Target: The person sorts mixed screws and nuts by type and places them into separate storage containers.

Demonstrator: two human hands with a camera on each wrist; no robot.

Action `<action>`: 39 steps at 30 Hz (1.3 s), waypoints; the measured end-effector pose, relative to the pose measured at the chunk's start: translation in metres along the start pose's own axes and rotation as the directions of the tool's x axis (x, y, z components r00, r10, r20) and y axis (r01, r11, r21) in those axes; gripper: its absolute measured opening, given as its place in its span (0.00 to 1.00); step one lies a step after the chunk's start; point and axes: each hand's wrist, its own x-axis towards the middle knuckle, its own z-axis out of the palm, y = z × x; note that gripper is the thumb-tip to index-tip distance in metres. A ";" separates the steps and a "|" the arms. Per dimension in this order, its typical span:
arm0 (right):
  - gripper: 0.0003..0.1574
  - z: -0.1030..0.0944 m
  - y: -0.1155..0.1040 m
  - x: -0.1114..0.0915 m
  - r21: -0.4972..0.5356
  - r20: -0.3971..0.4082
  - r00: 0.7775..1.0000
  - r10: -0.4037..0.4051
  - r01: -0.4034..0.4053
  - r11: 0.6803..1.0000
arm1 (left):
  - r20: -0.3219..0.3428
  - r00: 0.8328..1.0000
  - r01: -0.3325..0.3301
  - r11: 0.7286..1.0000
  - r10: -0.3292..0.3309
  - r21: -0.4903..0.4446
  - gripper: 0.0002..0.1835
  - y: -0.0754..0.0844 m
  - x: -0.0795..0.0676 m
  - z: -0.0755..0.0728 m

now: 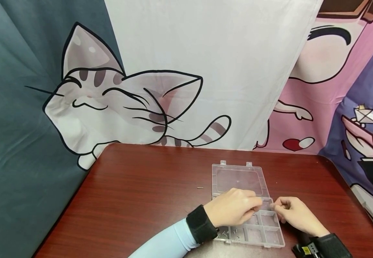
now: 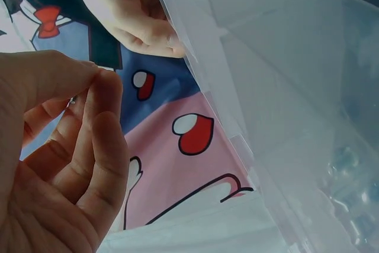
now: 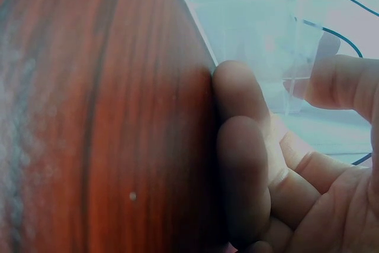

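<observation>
A clear plastic compartment box [image 1: 273,234] lies on the table, its lid [image 1: 238,179] folded back on the far side. Above the compartments my left hand [image 1: 233,208] has thumb and forefinger pinched together. In the left wrist view a tiny metal screw [image 2: 72,100] shows at those fingers, mostly hidden. My right hand [image 1: 297,216] grips the box's right edge, thumb on the wall and fingers [image 3: 243,152] curled along the outside. Several small screws [image 1: 236,234] lie in the near left compartments. My left hand covers part of the middle ones.
One small metal screw or pin [image 1: 200,187] lies loose on the brown table [image 1: 141,186], left of the lid. A printed cloth [image 1: 222,53] hangs behind the table's far edge. Black bands are on both wrists.
</observation>
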 end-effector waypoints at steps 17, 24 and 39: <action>0.20 -0.001 -0.002 0.001 -0.037 -0.012 1.000 0.008 -0.009 0.999 | 0.354 0.914 0.207 0.978 -0.201 0.021 0.67 0.000 -0.019 -0.008; 0.21 0.000 -0.004 -0.001 -0.043 -0.018 1.000 0.015 -0.016 0.999 | 0.326 0.902 0.286 0.957 -0.284 0.042 0.65 -0.025 -0.026 -0.021; 0.23 0.000 0.000 0.000 -0.020 -0.021 1.000 0.010 -0.010 1.000 | 0.342 0.791 0.479 0.861 -0.507 0.170 0.36 -0.087 -0.056 -0.042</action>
